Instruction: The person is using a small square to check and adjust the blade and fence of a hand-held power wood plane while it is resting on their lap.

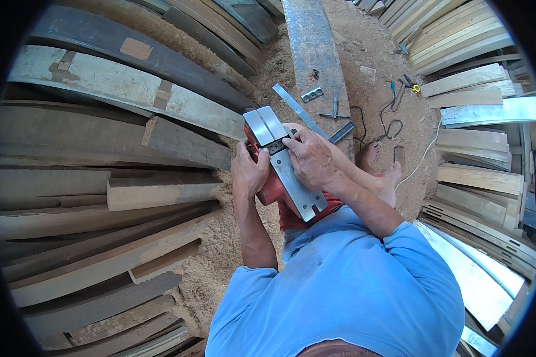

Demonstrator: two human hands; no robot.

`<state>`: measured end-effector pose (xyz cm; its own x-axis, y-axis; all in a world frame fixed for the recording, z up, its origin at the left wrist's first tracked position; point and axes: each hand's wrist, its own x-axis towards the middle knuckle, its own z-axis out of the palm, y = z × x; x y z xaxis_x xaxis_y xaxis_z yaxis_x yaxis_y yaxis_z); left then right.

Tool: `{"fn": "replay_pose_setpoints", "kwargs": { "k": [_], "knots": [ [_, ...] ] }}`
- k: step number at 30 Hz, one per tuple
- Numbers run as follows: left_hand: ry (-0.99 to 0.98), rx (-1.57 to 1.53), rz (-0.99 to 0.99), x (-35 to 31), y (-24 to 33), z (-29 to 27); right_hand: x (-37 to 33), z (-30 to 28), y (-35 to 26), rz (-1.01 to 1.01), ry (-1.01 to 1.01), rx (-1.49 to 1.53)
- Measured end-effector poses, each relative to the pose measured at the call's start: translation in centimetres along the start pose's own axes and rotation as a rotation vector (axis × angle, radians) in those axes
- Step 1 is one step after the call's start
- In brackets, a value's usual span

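An electric planer [273, 189] with a red body lies upside down across my lap, its shiny metal sole [296, 184] facing up. My left hand [249, 171] grips its side, the thumb near the dark cutter slot [275, 146]. From the other side, my right hand [311, 159] has its curled fingers pressed at that slot; any small part beneath them is hidden. Beyond the planer, a try square [295, 107] with a dark stock lies on a worn plank bench [311, 35]. A T-handled wrench [335, 111], a metal piece with holes [311, 94] and small bolts [315, 74] lie there too.
Timber beams [131, 83] are stacked along the left, and more boards [458, 38] line the right. Shavings cover the floor [363, 35]. A dark cable [393, 125] and a pale cord [423, 156] run across it, near my bare feet [392, 178].
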<state>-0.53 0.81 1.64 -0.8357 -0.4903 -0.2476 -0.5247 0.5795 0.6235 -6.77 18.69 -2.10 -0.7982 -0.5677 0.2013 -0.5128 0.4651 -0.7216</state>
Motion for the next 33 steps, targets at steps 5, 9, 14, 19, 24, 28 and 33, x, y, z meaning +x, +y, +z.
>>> {"fn": "replay_pose_setpoints", "kwargs": {
  "k": [5, 9, 14, 19, 24, 28, 33],
  "knots": [
    [-0.016, -0.057, 0.007, 0.2, -0.4, 0.0, -0.1, 0.1, 0.0, 0.005, -0.018, 0.023],
    [-0.018, -0.087, 0.002, 0.0, -0.3, -0.1, -0.2, 0.2, -0.1, 0.012, -0.015, 0.026],
    [-0.017, -0.071, -0.012, 0.0, -0.1, 0.0, -0.3, 0.5, 0.3, -0.025, 0.002, 0.034],
    [-0.016, -0.13, 0.013, 0.3, -1.4, 0.1, 0.5, -0.5, 0.2, -0.014, -0.002, 0.131],
    [-0.031, -0.188, 0.062, -0.1, -1.3, 0.1, 4.4, -2.1, 8.0, 0.303, 0.2, 0.212],
    [-0.048, -0.245, 0.077, 0.0, -0.9, 0.0, 7.7, -0.8, 15.5, 0.482, 0.061, -0.29],
    [0.011, -0.202, 0.111, 0.2, -2.2, 0.3, 11.8, 3.1, 17.9, 0.598, -0.033, -0.425]
  ]
}}
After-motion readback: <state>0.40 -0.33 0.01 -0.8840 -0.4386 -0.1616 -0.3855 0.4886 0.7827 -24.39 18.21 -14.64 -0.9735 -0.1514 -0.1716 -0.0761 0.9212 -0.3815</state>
